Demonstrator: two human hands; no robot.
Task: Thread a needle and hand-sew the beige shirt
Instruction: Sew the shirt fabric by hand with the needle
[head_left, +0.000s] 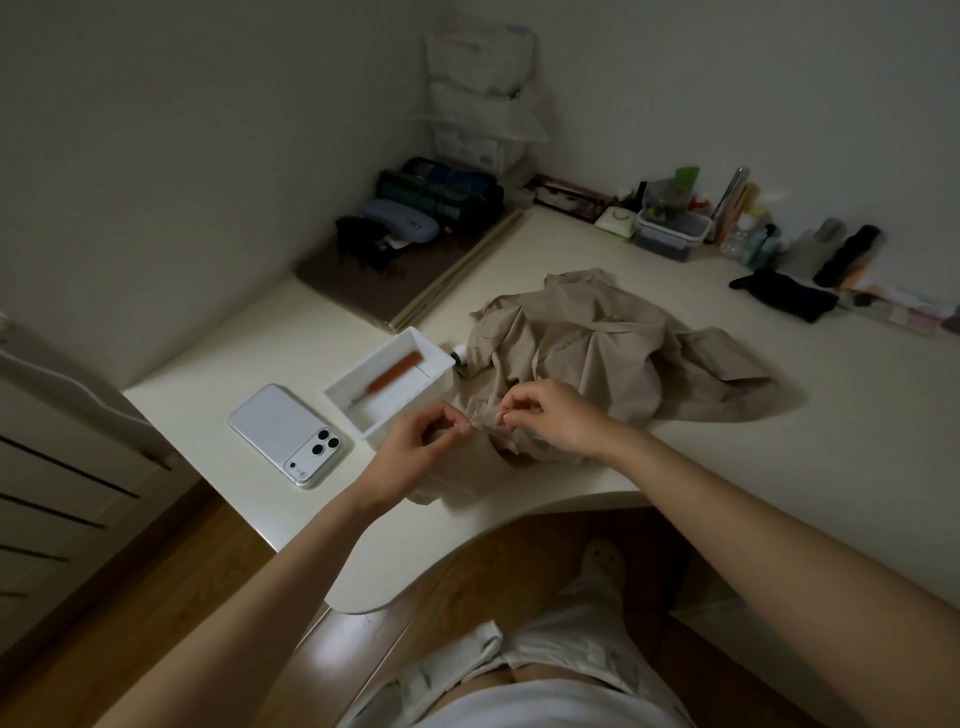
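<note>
The beige shirt (587, 353) lies crumpled on the white desk (779, 415), its near edge lifted between both hands. My left hand (415, 447) pinches a small fold of the shirt's edge with thumb and fingertips. My right hand (545, 415) pinches the same edge just to the right, fingers curled. Whether a needle or thread is in the fingers is too small to tell. A white open box (343, 395) left of the shirt holds an orange-handled tool (392, 376).
A white phone (285, 436) lies face down left of the box. A brown flat case with pouches (384, 270) sits at the back left. Containers and bottles (675, 228) line the back wall, with a black pouch (789, 299). The desk's curved front edge runs below my hands.
</note>
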